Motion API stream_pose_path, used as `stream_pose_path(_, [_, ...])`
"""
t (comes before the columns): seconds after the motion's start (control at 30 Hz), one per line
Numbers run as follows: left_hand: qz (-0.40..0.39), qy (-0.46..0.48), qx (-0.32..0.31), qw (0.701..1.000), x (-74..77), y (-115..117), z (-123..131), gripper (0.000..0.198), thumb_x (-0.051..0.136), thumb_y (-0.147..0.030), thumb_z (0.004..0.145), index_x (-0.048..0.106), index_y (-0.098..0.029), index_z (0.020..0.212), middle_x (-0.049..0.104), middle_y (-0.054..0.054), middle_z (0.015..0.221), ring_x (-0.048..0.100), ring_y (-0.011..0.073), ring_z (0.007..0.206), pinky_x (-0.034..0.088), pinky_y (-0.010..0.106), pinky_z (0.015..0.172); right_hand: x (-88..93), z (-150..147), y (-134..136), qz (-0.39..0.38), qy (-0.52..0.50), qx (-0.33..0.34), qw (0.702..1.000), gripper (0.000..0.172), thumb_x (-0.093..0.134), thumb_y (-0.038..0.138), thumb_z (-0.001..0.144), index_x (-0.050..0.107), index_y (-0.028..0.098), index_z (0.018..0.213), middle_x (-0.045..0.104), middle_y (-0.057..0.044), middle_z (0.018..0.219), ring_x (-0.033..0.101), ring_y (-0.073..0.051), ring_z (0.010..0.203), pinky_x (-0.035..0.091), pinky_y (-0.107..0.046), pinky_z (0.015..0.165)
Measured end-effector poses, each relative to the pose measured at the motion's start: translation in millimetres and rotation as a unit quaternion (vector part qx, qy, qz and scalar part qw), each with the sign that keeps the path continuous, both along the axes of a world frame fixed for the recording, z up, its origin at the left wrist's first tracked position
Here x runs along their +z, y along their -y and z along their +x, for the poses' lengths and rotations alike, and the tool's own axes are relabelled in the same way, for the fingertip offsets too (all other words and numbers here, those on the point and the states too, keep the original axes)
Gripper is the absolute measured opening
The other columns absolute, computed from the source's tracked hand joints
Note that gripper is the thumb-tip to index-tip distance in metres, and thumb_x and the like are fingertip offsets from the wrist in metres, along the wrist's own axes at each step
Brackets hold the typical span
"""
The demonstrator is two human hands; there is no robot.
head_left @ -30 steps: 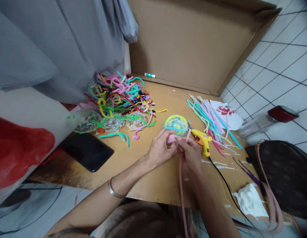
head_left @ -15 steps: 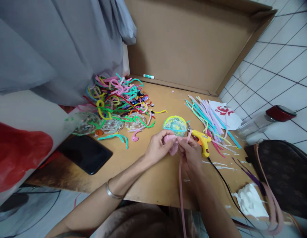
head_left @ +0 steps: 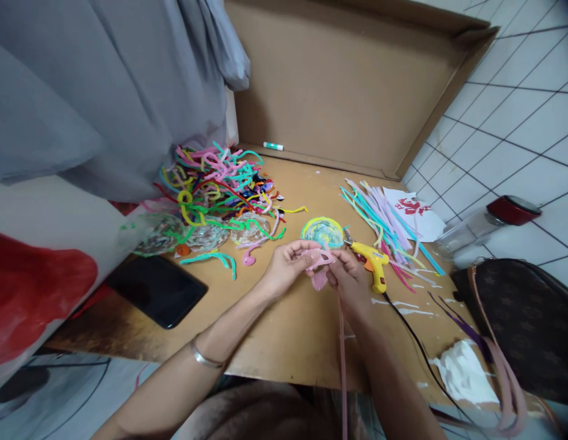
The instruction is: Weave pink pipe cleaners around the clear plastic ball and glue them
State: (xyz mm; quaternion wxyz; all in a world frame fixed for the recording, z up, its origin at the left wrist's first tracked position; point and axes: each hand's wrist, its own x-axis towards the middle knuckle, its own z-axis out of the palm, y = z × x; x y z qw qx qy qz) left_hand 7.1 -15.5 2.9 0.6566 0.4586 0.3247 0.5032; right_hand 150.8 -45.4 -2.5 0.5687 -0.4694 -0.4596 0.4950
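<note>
Both hands meet above the table around a pink pipe cleaner (head_left: 319, 280), bent into a loop with a flat coiled part below. My left hand (head_left: 286, 267) pinches the loop's left side between thumb and fingers. On the other side my right hand (head_left: 350, 275) grips the same pipe cleaner, and a long pink strand (head_left: 342, 360) hangs from it past the table edge. Just beyond the fingers lies a round disc (head_left: 323, 231) of yellow, white and turquoise, partly hidden by my hands. A yellow glue gun (head_left: 374, 260) rests right of my right hand.
A tangled heap of coloured pipe cleaners (head_left: 220, 177) and coiled discs (head_left: 250, 229) lies left. A phone (head_left: 158, 292) sits near the front edge. Straight pipe cleaners (head_left: 385, 214), a bottle (head_left: 490, 223), a brown bag (head_left: 513, 324) and crumpled tissue (head_left: 467, 373) are at right.
The pink pipe cleaner now shows an open loop between my fingers, where it was a compact piece before. My right hand has turned, and the strand above it is gone from there.
</note>
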Motion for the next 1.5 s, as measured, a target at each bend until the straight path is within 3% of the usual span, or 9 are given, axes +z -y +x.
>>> stream_pose_path(0.23, [-0.013,0.018,-0.001,1.0,2.3,1.4,1.1,0.045,0.084,-0.045,0.061,0.072,-0.01,0.087,0.07,0.006,0.075,0.059,0.0109,0.062,0.046,0.02,0.052,-1.8,2.5,4.1,0.037,0.093,0.011,0.995,0.021,0.059,0.036,0.088,0.07,0.022,0.099,0.056,0.004,0.059,0.049,-0.012,0.051,0.035,-0.024,0.049])
stream_pose_path(0.43, [-0.014,0.019,0.011,1.0,1.2,1.8,2.4,0.044,0.084,-0.046,0.06,0.071,-0.011,0.083,0.069,0.005,0.072,0.058,0.0105,0.06,0.046,0.02,0.052,-1.2,0.0,4.2,0.059,0.103,0.008,0.993,0.022,0.058,0.038,0.088,0.071,0.024,0.098,0.057,0.003,0.059,0.048,-0.012,0.048,0.035,-0.025,0.048])
stream_pose_path(0.7, [-0.015,0.031,0.025,0.999,2.2,0.2,2.5,0.041,0.084,-0.044,0.061,0.068,-0.011,0.08,0.067,0.002,0.068,0.056,0.0091,0.058,0.045,0.019,0.05,13.0,-6.3,11.6,0.06,0.143,0.007,0.988,0.022,0.056,0.035,0.087,0.071,0.023,0.098,0.052,0.003,0.053,0.047,-0.015,0.051,0.035,-0.026,0.05])
stream_pose_path(1.1, [0.008,0.028,-0.002,1.0,-4.9,4.6,7.8,0.034,0.079,-0.041,0.068,0.064,-0.014,0.084,0.063,-0.002,0.062,0.055,0.008,0.051,0.045,0.019,0.05,18.2,-12.5,10.4,0.068,0.129,-0.062,0.987,0.025,0.063,0.037,0.08,0.065,0.02,0.063,0.055,0.004,0.045,0.05,-0.012,0.044,0.039,-0.024,0.047])
stream_pose_path(1.3, [0.03,0.032,-0.009,0.999,-7.3,6.4,9.1,0.031,0.076,-0.04,0.072,0.065,-0.014,0.084,0.066,-0.001,0.059,0.057,0.0099,0.045,0.044,0.022,0.048,19.0,-14.5,10.4,0.06,0.095,-0.074,0.991,0.021,0.065,0.033,0.078,0.064,0.02,0.061,0.057,0.004,0.047,0.05,-0.01,0.043,0.038,-0.023,0.046])
stream_pose_path(1.5, [0.042,0.032,-0.017,0.998,-7.9,7.0,5.8,0.027,0.072,-0.039,0.078,0.067,-0.013,0.081,0.066,0.002,0.06,0.062,0.0135,0.052,0.048,0.025,0.055,12.6,-13.8,7.8,0.035,0.045,-0.096,0.994,0.02,0.067,0.034,0.075,0.065,0.018,0.062,0.05,0.007,0.043,0.04,-0.008,0.039,0.029,-0.022,0.041])
